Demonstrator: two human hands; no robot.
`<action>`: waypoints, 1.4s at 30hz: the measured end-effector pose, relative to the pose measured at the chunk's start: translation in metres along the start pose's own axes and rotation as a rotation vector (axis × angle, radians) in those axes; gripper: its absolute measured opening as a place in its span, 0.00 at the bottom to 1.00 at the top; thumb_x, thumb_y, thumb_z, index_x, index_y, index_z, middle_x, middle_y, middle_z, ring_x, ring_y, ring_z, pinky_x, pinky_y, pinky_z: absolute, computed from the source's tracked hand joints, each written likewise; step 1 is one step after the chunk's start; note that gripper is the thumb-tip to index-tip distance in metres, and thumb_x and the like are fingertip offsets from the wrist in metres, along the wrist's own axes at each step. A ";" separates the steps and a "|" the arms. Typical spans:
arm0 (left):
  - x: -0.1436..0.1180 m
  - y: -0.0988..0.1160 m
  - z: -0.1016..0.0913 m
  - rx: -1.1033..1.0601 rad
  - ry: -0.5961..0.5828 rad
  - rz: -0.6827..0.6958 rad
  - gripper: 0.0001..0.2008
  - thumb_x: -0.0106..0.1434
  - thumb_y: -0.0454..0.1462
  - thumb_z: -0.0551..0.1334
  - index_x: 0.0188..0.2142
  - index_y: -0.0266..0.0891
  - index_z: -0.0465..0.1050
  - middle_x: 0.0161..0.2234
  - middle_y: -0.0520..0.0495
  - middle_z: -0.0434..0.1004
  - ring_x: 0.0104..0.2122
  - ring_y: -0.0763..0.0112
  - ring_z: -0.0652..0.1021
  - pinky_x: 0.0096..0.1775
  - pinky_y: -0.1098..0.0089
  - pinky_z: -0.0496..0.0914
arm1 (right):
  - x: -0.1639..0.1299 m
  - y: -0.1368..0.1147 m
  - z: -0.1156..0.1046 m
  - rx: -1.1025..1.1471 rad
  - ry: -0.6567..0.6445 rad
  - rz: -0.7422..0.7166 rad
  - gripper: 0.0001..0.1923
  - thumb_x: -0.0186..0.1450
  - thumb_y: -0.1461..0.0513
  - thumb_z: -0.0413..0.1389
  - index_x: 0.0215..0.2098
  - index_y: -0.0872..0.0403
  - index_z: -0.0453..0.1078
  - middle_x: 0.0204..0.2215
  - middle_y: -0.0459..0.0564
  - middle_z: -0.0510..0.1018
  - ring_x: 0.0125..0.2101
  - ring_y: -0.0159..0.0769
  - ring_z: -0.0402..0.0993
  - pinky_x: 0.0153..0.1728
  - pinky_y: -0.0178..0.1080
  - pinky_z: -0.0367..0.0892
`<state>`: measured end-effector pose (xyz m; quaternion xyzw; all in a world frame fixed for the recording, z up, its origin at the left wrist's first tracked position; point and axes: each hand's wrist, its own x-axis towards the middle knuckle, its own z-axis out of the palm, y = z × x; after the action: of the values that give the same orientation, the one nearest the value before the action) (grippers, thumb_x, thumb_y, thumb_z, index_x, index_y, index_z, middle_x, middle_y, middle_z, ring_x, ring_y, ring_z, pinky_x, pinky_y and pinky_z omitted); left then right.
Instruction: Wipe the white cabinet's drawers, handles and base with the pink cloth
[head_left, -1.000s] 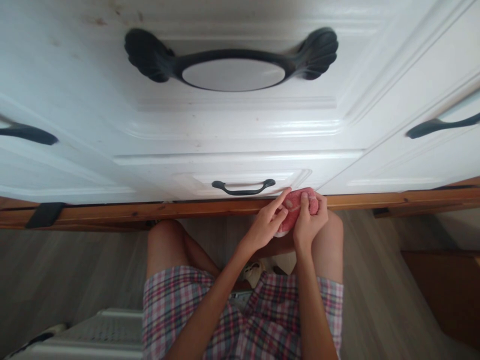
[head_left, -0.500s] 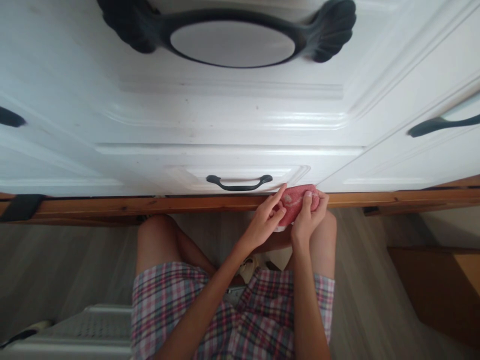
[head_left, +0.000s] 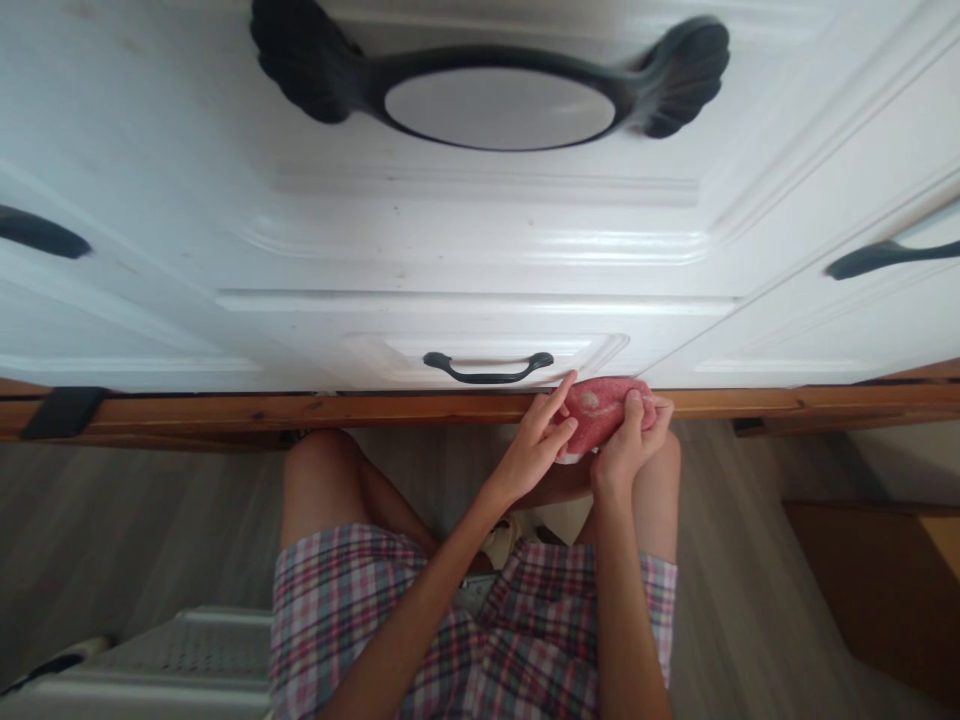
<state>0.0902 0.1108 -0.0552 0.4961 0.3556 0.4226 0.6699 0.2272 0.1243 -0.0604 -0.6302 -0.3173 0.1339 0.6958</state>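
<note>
Pink cloth (head_left: 600,415), bunched small, is gripped between both hands (head_left: 581,445) against the wooden plinth (head_left: 375,408) under the white drawer (head_left: 487,345). Wiping of that edge appears in hand; a firmer bunching seems called for next.

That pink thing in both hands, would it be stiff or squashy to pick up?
Probably soft: the pink fuzzy bundle looks like terry cloth, and it bulges round the right hand's thumb. Likely light, since the left hand's fingertips alone steady it. Its nap should grip rather than slip; hardly fragile.
</note>
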 end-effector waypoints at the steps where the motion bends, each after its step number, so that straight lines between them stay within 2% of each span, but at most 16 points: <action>1: 0.000 -0.001 0.001 0.013 0.001 0.000 0.33 0.76 0.43 0.61 0.77 0.58 0.58 0.48 0.49 0.62 0.29 0.82 0.70 0.31 0.76 0.69 | 0.001 0.000 0.000 -0.011 0.001 -0.012 0.15 0.69 0.52 0.60 0.35 0.50 0.60 0.31 0.40 0.63 0.33 0.32 0.62 0.43 0.39 0.64; 5: 0.001 -0.001 -0.001 0.075 -0.013 -0.006 0.33 0.77 0.44 0.60 0.78 0.58 0.55 0.49 0.47 0.66 0.31 0.76 0.70 0.35 0.73 0.73 | -0.002 -0.002 0.004 -0.050 -0.017 -0.048 0.13 0.70 0.52 0.59 0.39 0.50 0.63 0.36 0.43 0.68 0.38 0.35 0.68 0.48 0.41 0.68; 7: 0.002 -0.001 -0.003 0.165 -0.009 0.019 0.32 0.78 0.44 0.58 0.78 0.57 0.55 0.51 0.44 0.69 0.39 0.69 0.75 0.41 0.69 0.76 | -0.006 -0.004 0.006 -0.049 -0.037 -0.049 0.12 0.70 0.52 0.60 0.40 0.51 0.65 0.37 0.44 0.71 0.39 0.35 0.71 0.49 0.41 0.69; 9: 0.002 -0.001 -0.006 0.261 -0.005 0.060 0.31 0.79 0.45 0.57 0.78 0.55 0.55 0.57 0.41 0.72 0.51 0.60 0.76 0.53 0.62 0.76 | -0.011 -0.008 0.007 -0.080 -0.081 -0.054 0.13 0.71 0.52 0.61 0.41 0.52 0.69 0.37 0.46 0.75 0.39 0.36 0.74 0.49 0.41 0.70; 11: 0.003 -0.001 -0.007 0.318 -0.005 0.089 0.30 0.80 0.44 0.56 0.78 0.55 0.54 0.64 0.41 0.70 0.61 0.57 0.73 0.64 0.56 0.71 | -0.016 -0.012 0.006 -0.161 -0.180 -0.081 0.15 0.72 0.50 0.60 0.43 0.53 0.74 0.38 0.48 0.80 0.39 0.38 0.77 0.47 0.40 0.71; 14: 0.002 0.003 -0.007 0.393 0.019 0.101 0.29 0.80 0.42 0.54 0.78 0.53 0.56 0.68 0.42 0.68 0.66 0.58 0.71 0.71 0.55 0.63 | -0.019 -0.015 0.006 -0.297 -0.314 -0.163 0.18 0.73 0.48 0.60 0.46 0.52 0.80 0.40 0.51 0.86 0.39 0.40 0.81 0.44 0.39 0.72; 17: -0.002 0.008 -0.005 0.496 0.076 0.106 0.28 0.81 0.41 0.53 0.77 0.52 0.58 0.62 0.41 0.71 0.61 0.59 0.75 0.68 0.56 0.67 | -0.018 -0.017 0.007 -0.387 -0.325 -0.218 0.20 0.74 0.47 0.58 0.47 0.52 0.82 0.41 0.53 0.87 0.38 0.42 0.82 0.43 0.40 0.72; 21: -0.012 0.011 -0.004 0.675 0.162 0.076 0.28 0.81 0.41 0.52 0.77 0.58 0.58 0.52 0.44 0.73 0.48 0.63 0.79 0.55 0.63 0.75 | -0.017 -0.021 0.011 -0.446 -0.335 -0.256 0.21 0.75 0.46 0.56 0.47 0.53 0.82 0.42 0.55 0.87 0.39 0.44 0.83 0.44 0.42 0.72; 25: -0.016 0.001 -0.010 0.875 0.242 0.138 0.28 0.82 0.39 0.49 0.78 0.57 0.54 0.55 0.43 0.72 0.47 0.65 0.81 0.46 0.69 0.76 | -0.022 -0.024 0.017 -0.518 -0.296 -0.306 0.22 0.77 0.47 0.55 0.45 0.54 0.82 0.40 0.56 0.87 0.38 0.43 0.81 0.43 0.42 0.70; 28: -0.016 -0.011 -0.019 1.007 0.296 0.186 0.30 0.81 0.36 0.49 0.79 0.55 0.52 0.59 0.40 0.72 0.49 0.63 0.81 0.44 0.70 0.76 | -0.024 -0.024 0.022 -0.548 -0.259 -0.369 0.22 0.78 0.48 0.53 0.44 0.54 0.81 0.37 0.56 0.85 0.37 0.42 0.78 0.44 0.43 0.69; 31: -0.014 -0.022 -0.027 1.116 0.342 0.173 0.32 0.79 0.32 0.51 0.78 0.55 0.53 0.61 0.39 0.72 0.51 0.62 0.82 0.44 0.69 0.77 | -0.023 -0.024 0.025 -0.579 -0.213 -0.430 0.22 0.79 0.48 0.51 0.43 0.53 0.80 0.35 0.54 0.83 0.36 0.41 0.75 0.44 0.43 0.68; 34: -0.014 -0.027 -0.030 1.174 0.357 0.151 0.34 0.76 0.30 0.53 0.78 0.56 0.55 0.64 0.39 0.71 0.52 0.60 0.83 0.46 0.68 0.77 | -0.020 -0.023 0.027 -0.587 -0.172 -0.474 0.21 0.79 0.48 0.52 0.42 0.52 0.80 0.33 0.53 0.82 0.35 0.41 0.74 0.42 0.43 0.68; 36: -0.014 -0.029 -0.030 1.173 0.350 0.148 0.35 0.76 0.31 0.54 0.78 0.56 0.53 0.63 0.40 0.72 0.52 0.60 0.83 0.45 0.69 0.77 | -0.020 -0.023 0.028 -0.583 -0.140 -0.492 0.21 0.79 0.47 0.53 0.42 0.52 0.80 0.33 0.53 0.82 0.34 0.41 0.74 0.42 0.43 0.68; 39: -0.014 -0.028 -0.027 1.185 0.320 0.105 0.35 0.77 0.32 0.53 0.80 0.52 0.49 0.56 0.41 0.77 0.46 0.61 0.83 0.42 0.70 0.75 | -0.021 -0.024 0.028 -0.583 -0.138 -0.494 0.21 0.78 0.48 0.54 0.42 0.53 0.81 0.34 0.54 0.83 0.34 0.41 0.76 0.42 0.43 0.69; 42: -0.013 -0.027 -0.026 1.219 0.277 0.032 0.34 0.78 0.33 0.52 0.80 0.49 0.50 0.47 0.43 0.79 0.41 0.62 0.83 0.39 0.71 0.73 | -0.024 -0.026 0.028 -0.566 -0.173 -0.432 0.21 0.77 0.48 0.55 0.42 0.54 0.82 0.36 0.55 0.85 0.36 0.43 0.79 0.43 0.43 0.70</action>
<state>0.0672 0.1043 -0.0868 0.7351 0.6088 0.2142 0.2078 0.1862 0.1276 -0.0414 -0.7026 -0.5253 -0.0566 0.4767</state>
